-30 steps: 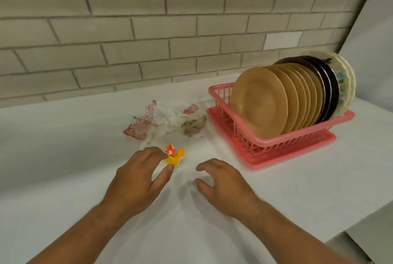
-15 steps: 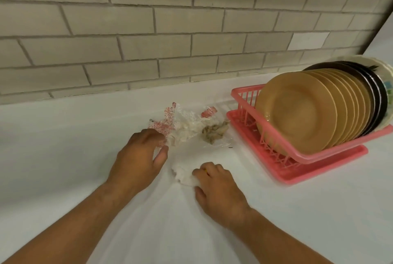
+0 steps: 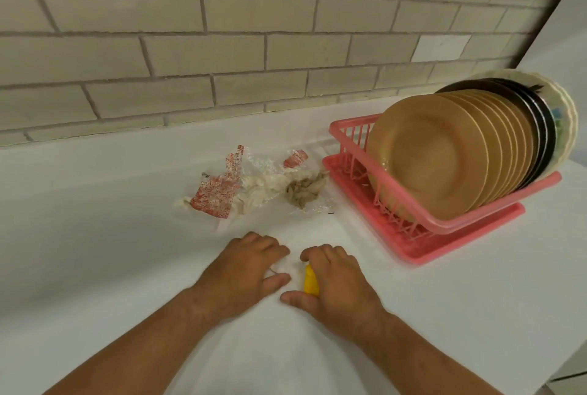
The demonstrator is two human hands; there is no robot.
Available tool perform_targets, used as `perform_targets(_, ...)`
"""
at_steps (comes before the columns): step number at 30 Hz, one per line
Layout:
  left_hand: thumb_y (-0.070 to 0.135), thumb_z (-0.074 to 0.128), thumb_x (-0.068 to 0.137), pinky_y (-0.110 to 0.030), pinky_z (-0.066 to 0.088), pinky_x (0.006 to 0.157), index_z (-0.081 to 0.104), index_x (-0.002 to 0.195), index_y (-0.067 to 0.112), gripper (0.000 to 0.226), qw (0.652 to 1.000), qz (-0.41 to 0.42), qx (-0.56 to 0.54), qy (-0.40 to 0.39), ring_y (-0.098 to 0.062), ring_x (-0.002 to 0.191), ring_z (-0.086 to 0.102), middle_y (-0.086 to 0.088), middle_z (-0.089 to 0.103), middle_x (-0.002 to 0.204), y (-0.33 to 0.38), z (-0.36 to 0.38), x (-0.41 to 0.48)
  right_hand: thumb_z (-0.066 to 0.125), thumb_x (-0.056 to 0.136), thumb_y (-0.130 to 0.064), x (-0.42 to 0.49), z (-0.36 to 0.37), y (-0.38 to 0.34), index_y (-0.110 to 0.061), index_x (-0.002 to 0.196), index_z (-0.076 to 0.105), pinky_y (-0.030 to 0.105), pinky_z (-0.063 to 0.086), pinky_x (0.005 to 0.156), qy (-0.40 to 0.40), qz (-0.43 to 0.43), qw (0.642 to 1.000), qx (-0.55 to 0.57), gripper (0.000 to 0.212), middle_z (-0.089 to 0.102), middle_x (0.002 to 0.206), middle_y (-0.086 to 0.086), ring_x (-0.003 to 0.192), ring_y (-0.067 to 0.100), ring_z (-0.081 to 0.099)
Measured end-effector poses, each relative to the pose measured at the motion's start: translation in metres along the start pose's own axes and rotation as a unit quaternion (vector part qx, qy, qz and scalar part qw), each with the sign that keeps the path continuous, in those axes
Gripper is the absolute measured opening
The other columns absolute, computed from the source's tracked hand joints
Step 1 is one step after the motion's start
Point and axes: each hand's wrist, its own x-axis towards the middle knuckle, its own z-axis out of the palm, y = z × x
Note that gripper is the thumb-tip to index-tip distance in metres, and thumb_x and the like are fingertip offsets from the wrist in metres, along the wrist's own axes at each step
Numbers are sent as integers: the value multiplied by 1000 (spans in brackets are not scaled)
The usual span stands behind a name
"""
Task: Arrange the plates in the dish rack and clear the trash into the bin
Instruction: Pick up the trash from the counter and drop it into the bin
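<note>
My right hand [image 3: 336, 283] lies knuckles-up on the white counter with its fingers curled over a small yellow scrap [image 3: 310, 282] that shows under the palm. My left hand [image 3: 244, 270] sits just left of it, fingers curled down on a bit of white crumpled tissue [image 3: 287, 267] between the hands. Farther back lies a trash pile [image 3: 254, 184] of clear red-printed plastic wrap, white tissue and brownish food scraps [image 3: 305, 189]. The pink dish rack [image 3: 413, 235] at the right holds several tan plates [image 3: 425, 156], dark plates and a white one, all on edge.
A brick wall [image 3: 222, 45] backs the white counter [image 3: 95, 251]. The counter's edge runs down the lower right corner. No bin is in view.
Both hands have drawn back toward me from the trash pile and come together. The yellow scrap, earlier by my left fingers, now shows under my right hand. The view shifted.
</note>
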Motion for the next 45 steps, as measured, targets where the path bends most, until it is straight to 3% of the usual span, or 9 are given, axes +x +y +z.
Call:
perform_targets(4,22,59,80,-24,52,61,54,111,31,33,998,3,33,49,-11,75,58,10,58,87,-7,10,-1,58,76,-69,-6,-14,12,-29,111,48,23,35,83,-19,43,998,44,54,53,106,-11,101,10,43)
perform_targets(10,36,27,82,-30,46,77,61,84,18,38,984,-92,-101,117,-12,80,54,6,54,91,-15,-11,2,55,92,-43,-10,-30,14,-29,102,49,23,43,77,11,52,997,57,18,53,99,-12,89,10,51)
perform_targets(17,25,28,76,-36,47,79,63,67,23,36,968,-145,-173,114,-16,83,56,-1,63,84,-20,-35,30,54,93,-35,-4,-31,6,-29,93,50,19,39,70,-5,29,998,52,7,56,92,-10,84,10,50)
perform_targets(23,45,41,95,-33,43,71,57,97,21,29,969,-196,-110,97,-21,88,55,-1,54,94,0,-48,73,60,88,-46,-6,-35,12,-28,93,50,22,39,69,-5,64,998,28,22,56,94,-9,83,13,51)
perform_targets(29,7,36,97,-36,48,93,36,142,31,51,971,-189,-120,88,-22,109,54,-1,57,123,6,-36,82,61,87,-47,-16,-36,26,-32,88,47,18,38,65,2,86,996,34,21,56,91,-9,82,10,51)
perform_targets(31,30,35,101,-35,48,90,34,143,31,42,972,-191,-109,76,-24,108,57,-4,60,123,4,-34,83,60,88,-47,-17,-36,28,-31,90,48,20,41,69,6,93,995,43,20,56,92,-9,84,10,51)
perform_targets(35,82,42,73,-37,46,93,18,147,28,94,974,-217,-22,-69,-24,123,48,-2,43,142,7,-23,82,61,87,-46,-17,-35,28,-31,91,49,22,42,70,9,100,993,54,20,56,93,-10,84,10,51)
perform_targets(40,25,42,97,-33,45,74,56,117,16,26,972,-141,185,-27,-24,96,54,-5,53,108,13,-7,80,61,86,-47,-18,-33,32,-32,93,49,24,43,73,9,97,993,61,21,55,94,-11,85,10,51)
perform_targets(45,-2,67,74,-31,31,56,56,90,5,21,973,-82,183,110,-27,77,46,-11,47,88,13,-39,76,61,87,-47,-20,-33,34,-32,95,49,21,42,70,6,90,994,64,21,55,95,-11,85,10,51)
